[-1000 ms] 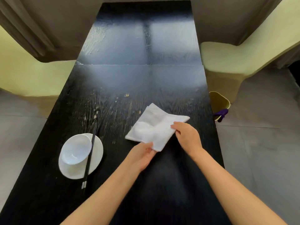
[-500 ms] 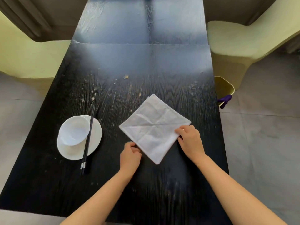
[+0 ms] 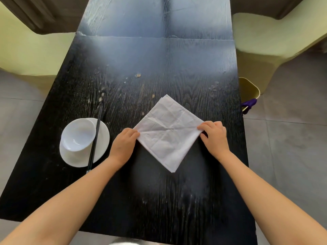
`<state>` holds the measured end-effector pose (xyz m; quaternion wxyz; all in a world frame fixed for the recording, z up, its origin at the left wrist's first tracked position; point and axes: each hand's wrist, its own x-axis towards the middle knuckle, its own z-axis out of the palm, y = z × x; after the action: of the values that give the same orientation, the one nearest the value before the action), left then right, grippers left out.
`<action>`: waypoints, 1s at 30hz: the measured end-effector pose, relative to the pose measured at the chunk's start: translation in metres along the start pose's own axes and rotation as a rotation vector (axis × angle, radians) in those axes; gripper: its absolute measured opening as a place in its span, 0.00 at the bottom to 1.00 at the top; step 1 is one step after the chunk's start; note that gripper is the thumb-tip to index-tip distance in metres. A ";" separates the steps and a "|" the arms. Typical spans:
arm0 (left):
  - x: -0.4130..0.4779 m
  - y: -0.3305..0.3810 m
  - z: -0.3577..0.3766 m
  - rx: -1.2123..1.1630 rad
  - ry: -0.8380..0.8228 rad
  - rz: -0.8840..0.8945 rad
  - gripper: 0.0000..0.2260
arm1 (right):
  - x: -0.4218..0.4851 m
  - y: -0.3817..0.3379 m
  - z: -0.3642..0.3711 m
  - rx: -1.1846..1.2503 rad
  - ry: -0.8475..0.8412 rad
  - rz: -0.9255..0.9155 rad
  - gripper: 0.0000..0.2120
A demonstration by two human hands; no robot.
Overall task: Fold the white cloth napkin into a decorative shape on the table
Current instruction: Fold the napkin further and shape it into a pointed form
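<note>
Napkin (image 3: 169, 132) lies flat on the black counter (image 3: 159, 64), turned as a diamond: one corner points away from me, one toward me. Creases cross its middle.

My left hand (image 3: 123, 145) pinches the left corner, fingers curled onto the cloth edge. My right hand (image 3: 215, 137) pinches the right corner, fingertips (image 3: 203, 127) on top of the fabric. Both corners are held down at the counter; the rest of the cloth rests free.

Left of the napkin, well apart: a white plate (image 3: 102, 138) with a bowl (image 3: 77, 134) sitting on its left part, tilted. Black chopsticks (image 3: 95, 137) lie across the plate's right side, tips pointing away from me.

Crumbs (image 3: 138, 75) are scattered farther up the counter. Pale green chairs (image 3: 276, 38) stand on either side.
</note>
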<state>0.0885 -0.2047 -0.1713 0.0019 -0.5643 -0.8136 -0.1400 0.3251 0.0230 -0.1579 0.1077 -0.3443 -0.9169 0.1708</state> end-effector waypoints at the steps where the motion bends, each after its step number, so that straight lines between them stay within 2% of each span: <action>1: 0.000 -0.002 0.001 -0.049 0.010 -0.039 0.11 | 0.003 0.001 0.000 0.043 -0.004 0.044 0.06; 3: 0.002 -0.002 0.000 -0.136 0.022 -0.162 0.10 | 0.013 0.001 -0.001 0.145 -0.018 0.153 0.04; 8: 0.021 -0.002 -0.001 -0.251 0.015 -0.433 0.07 | 0.030 0.001 -0.001 0.355 -0.076 0.361 0.07; 12: 0.029 -0.006 0.002 -0.308 -0.024 -0.548 0.07 | 0.033 -0.003 0.001 0.413 -0.046 0.446 0.06; 19: 0.033 -0.002 0.003 -0.367 -0.027 -0.628 0.07 | 0.034 -0.010 0.003 0.366 -0.027 0.524 0.06; 27: 0.036 0.005 0.000 -0.322 -0.030 -0.657 0.08 | 0.035 -0.014 0.005 0.247 0.010 0.488 0.04; 30: 0.043 0.012 -0.002 -0.229 0.009 -0.506 0.13 | 0.037 -0.017 0.005 0.216 -0.007 0.497 0.04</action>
<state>0.0834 -0.1625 -0.1596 -0.0933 -0.3391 -0.9075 -0.2295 0.2859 0.0349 -0.1534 0.0952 -0.5448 -0.7810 0.2901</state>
